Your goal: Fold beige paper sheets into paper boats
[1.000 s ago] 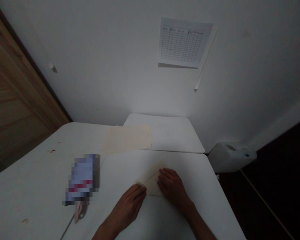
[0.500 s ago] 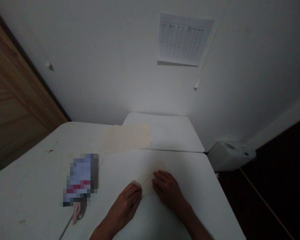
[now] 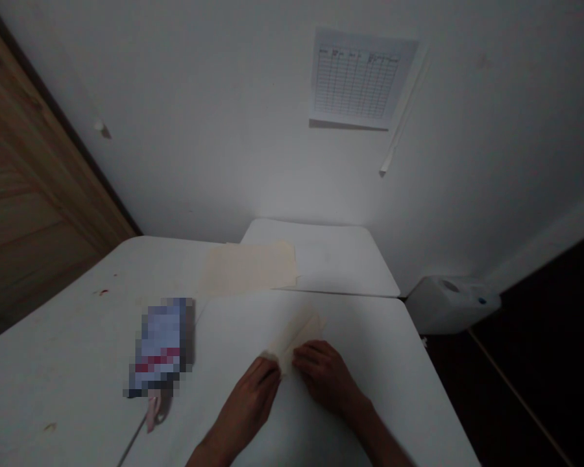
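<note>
A folded cream sheet of paper [image 3: 294, 334] lies on the white table [image 3: 370, 350] in front of me. My left hand [image 3: 250, 402] rests palm down, its fingertips pressing the paper's near left corner. My right hand [image 3: 324, 376] lies beside it with its fingers flat on the paper's near edge. The two sets of fingertips almost meet over the fold. Neither hand lifts the sheet.
A stack of cream sheets [image 3: 248, 268] lies farther back. To the left sits a blurred-out card [image 3: 161, 346] with a pinkish strap [image 3: 152, 410]. A second white table [image 3: 321, 256] meets the wall, which carries a printed chart [image 3: 355, 81]. A white bin [image 3: 450, 301] stands to the right.
My right hand has slid left along the paper toward my left hand, closing the fold; less of the sheet shows between the hands. The left hand has hardly moved.
</note>
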Motion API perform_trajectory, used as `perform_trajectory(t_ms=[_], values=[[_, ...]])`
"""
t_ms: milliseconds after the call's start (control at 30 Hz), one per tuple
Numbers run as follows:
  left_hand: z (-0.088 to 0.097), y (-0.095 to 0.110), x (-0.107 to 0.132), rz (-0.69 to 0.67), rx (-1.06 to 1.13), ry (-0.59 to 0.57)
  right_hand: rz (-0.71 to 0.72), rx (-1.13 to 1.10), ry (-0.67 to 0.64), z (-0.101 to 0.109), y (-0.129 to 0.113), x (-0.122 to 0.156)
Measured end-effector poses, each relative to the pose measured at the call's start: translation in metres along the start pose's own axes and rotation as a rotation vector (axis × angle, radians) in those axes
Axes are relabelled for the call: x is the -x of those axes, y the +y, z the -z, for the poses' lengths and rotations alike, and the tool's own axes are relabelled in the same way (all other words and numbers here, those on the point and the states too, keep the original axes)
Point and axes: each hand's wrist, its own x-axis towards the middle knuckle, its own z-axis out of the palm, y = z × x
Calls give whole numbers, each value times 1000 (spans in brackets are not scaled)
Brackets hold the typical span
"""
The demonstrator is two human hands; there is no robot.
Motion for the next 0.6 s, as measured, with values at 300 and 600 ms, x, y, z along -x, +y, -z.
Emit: perform_trajectory(t_ms=[300, 600], values=[[-9, 3, -2, -7, -22, 32, -37, -10, -15, 15, -13, 6], [-8, 2, -1, 27, -23, 94, -74, -4, 3, 8, -12, 12]])
